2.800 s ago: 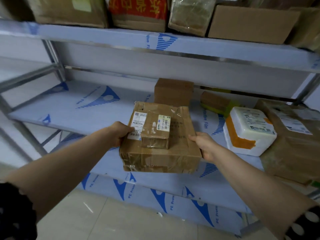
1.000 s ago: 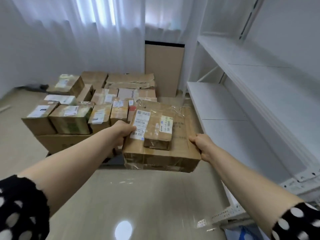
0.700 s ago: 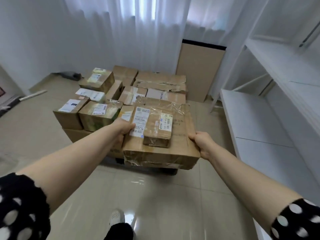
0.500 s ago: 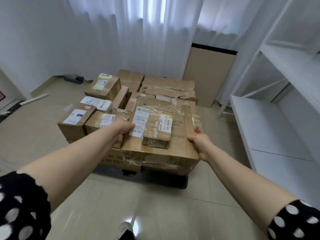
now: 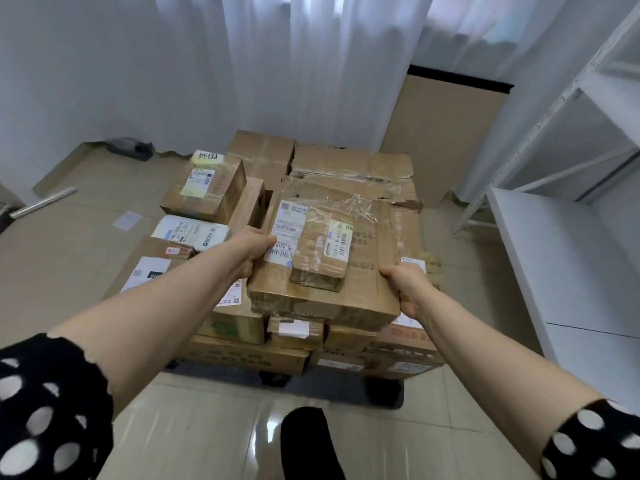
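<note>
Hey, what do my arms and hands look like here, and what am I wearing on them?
The left hand and the right hand are bare, with no gloves. The forearms are uncovered, and no watch or bracelet shows at either wrist. The left sleeve and the right sleeve are black with white polka dots and have a wavy edge. The fingers are mostly hidden, so rings cannot be judged.

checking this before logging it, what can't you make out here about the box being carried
Head view, left hand and right hand: fingers hidden under the big box.
Head view, small parcel label: print too small to read.
Head view, pile: lower boxes hidden by the big box.
</note>
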